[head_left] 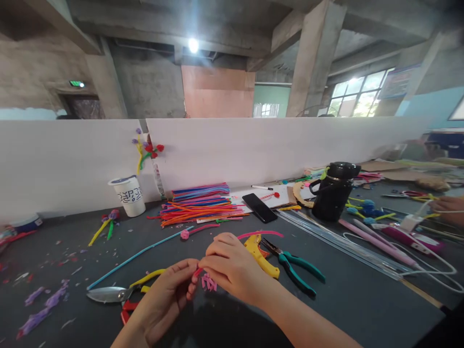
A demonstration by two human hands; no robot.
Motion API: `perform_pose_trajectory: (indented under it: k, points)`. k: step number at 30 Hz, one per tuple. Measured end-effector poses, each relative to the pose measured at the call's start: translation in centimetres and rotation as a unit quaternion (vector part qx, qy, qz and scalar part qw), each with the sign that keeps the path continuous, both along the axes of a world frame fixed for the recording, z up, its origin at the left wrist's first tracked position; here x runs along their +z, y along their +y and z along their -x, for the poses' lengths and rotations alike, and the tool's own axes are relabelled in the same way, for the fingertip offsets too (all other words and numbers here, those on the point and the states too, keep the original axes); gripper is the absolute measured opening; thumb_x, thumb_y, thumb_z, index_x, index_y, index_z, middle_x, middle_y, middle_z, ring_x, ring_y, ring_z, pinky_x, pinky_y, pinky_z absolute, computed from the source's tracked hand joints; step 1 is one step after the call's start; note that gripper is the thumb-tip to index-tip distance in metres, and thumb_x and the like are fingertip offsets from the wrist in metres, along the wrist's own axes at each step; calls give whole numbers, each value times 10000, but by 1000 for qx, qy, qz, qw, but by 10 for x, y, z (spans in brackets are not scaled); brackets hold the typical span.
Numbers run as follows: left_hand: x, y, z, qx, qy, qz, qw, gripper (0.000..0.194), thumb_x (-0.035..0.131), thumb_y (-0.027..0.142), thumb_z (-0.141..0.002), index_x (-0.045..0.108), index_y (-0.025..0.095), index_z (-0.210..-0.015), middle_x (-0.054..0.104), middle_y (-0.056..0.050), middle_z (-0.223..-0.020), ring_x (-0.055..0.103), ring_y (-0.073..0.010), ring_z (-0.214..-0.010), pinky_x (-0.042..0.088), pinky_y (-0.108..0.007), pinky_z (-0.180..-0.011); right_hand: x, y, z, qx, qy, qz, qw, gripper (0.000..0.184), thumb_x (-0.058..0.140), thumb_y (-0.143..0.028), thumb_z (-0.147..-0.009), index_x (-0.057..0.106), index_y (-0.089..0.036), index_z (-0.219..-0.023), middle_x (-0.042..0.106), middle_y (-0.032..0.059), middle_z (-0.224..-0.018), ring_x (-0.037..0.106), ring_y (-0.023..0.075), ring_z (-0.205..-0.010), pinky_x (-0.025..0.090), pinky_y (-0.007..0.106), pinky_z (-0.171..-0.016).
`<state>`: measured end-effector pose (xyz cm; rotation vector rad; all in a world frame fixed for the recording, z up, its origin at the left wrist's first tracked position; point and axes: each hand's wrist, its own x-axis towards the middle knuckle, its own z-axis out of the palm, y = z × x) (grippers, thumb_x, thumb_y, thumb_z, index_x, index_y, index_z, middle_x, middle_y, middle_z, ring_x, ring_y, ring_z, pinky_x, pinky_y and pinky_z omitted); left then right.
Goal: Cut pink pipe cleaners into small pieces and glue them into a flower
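My left hand (174,286) and my right hand (232,270) meet over the front of the dark table. Both are closed, pinching a short red-pink pipe cleaner (197,272) between the fingertips; much of it is hidden. Just below lies a small pile of cut pink pieces (209,282). Scissors (108,294) with red and yellow handles lie partly behind my left hand. Beyond my right hand are a yellow glue gun (266,261) and teal-handled pliers (295,268). A pink pipe cleaner (268,233) shows behind that hand; I cannot tell whether it joins the held one.
Bundled pipe cleaners (199,208) lie at the back, near a phone (259,208) and a white cup (129,195). A black thermos (333,191) stands right of centre. Clear strips (340,244) and a white cable (442,266) cross the right side. Another person's hand (449,209) is at far right.
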<state>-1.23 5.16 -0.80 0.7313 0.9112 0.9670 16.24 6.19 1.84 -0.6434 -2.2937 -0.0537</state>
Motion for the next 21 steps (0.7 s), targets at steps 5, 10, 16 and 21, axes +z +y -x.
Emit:
perform_pose_trajectory:
  k: [5, 10, 16, 21]
  points:
    - [-10, 16, 8, 120, 180, -98, 971, 207, 693, 338, -581, 587, 159, -586, 423, 72, -404, 308, -49, -355, 224, -162, -358, -2, 2, 0, -19, 9, 13, 1000, 153, 461, -159, -866, 611, -182, -854, 577, 30, -800, 450, 157, -810, 364, 306, -763]
    - [-6, 15, 8, 152, 324, -312, 880, 140, 662, 293, -611, 668, 215, -727, 615, -41, -885, 549, -199, -846, 418, -285, -716, -6, 6, 1, -50, -23, -1, 998, 135, 466, -140, -859, 597, -172, -856, 564, 28, -796, 434, 154, -814, 357, 302, -766]
    - [-2, 5, 0, 72, 411, -394, 819, 95, 551, 221, -722, 615, 204, -655, 573, -30, -744, 535, -199, -761, 395, -299, -713, -8, 6, 5, -48, -49, -8, 998, 121, 475, -126, -847, 581, -169, -806, 556, 21, -774, 420, 146, -758, 354, 305, -762]
    - [2, 4, 2, 4, 316, -297, 901, 96, 612, 199, -670, 621, 186, -575, 550, -12, -689, 511, -176, -711, 377, -263, -679, -5, 4, 4, -34, -48, -3, 998, 121, 470, -164, -860, 571, -175, -795, 559, 15, -781, 420, 144, -775, 345, 310, -797]
